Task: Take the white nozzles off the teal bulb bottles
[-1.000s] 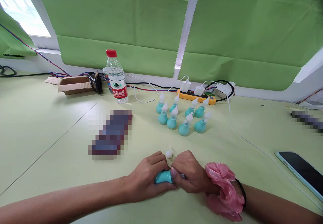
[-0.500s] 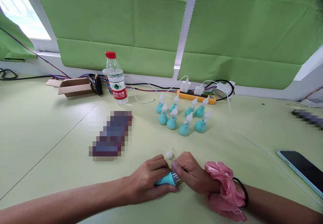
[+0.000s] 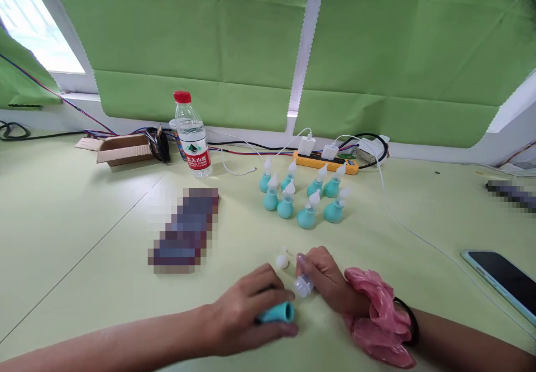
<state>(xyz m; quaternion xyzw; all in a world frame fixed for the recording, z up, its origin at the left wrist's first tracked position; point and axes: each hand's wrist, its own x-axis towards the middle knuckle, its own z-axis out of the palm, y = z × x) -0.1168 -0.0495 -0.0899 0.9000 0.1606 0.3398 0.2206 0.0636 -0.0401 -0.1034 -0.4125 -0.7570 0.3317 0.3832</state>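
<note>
My left hand [image 3: 255,308] is closed round a teal squeeze bulb [image 3: 277,313], whose open neck faces right; its rounded end is hidden in my palm. A little to the right, my right hand [image 3: 324,280] grips a clear plastic connector [image 3: 304,285] that stands apart from the bulb. A small white tip [image 3: 282,261] lies on the table just beyond my hands, with a tiny pale piece beside it. Farther back stand several assembled teal nasal aspirators [image 3: 307,215], each with a translucent white tip pointing up.
A water bottle [image 3: 196,148] stands at the back left beside an open cardboard box [image 3: 125,149]. An orange power strip [image 3: 324,162] with chargers lies behind the aspirators. A blurred-out object [image 3: 186,229] lies left; a phone [image 3: 500,285] and white cable [image 3: 412,238] lie right.
The clear connector has come out of the bulb's neck. My right hand has moved slightly right with it, and my left hand has shifted a little nearer to me with the bulb.
</note>
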